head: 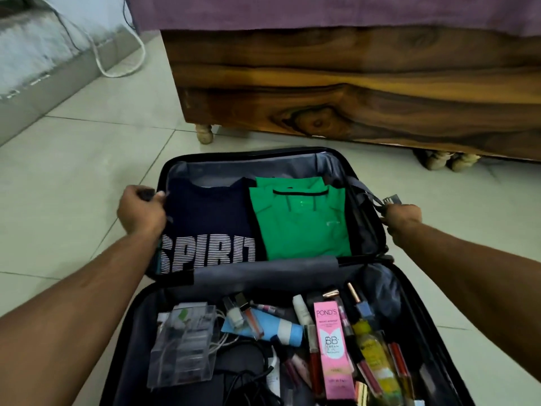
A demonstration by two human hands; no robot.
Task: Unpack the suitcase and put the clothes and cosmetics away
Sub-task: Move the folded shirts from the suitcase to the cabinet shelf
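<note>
1. Black and lying open on the tiled floor, the suitcase showed us both halves, far half and near half, with a grey divider flap between them.
2. We had our left hand curled around a dark strap clip at the far half's left edge.
3. Our right hand pinched a grey strap with a buckle at the right edge, so our hands were well apart, each clamped on a strap end.
4. Folded clothes lay side by side in the far half: a navy shirt with striped white letters on the left, a green shirt on the right.
5. Cosmetics filled the near half: a pink cream box, a yellow bottle, red tubes, a blue-and-white tube, and a clear plastic organiser on the left.
6. Beyond the suitcase stood a wooden bed frame under a purple cover.
</note>
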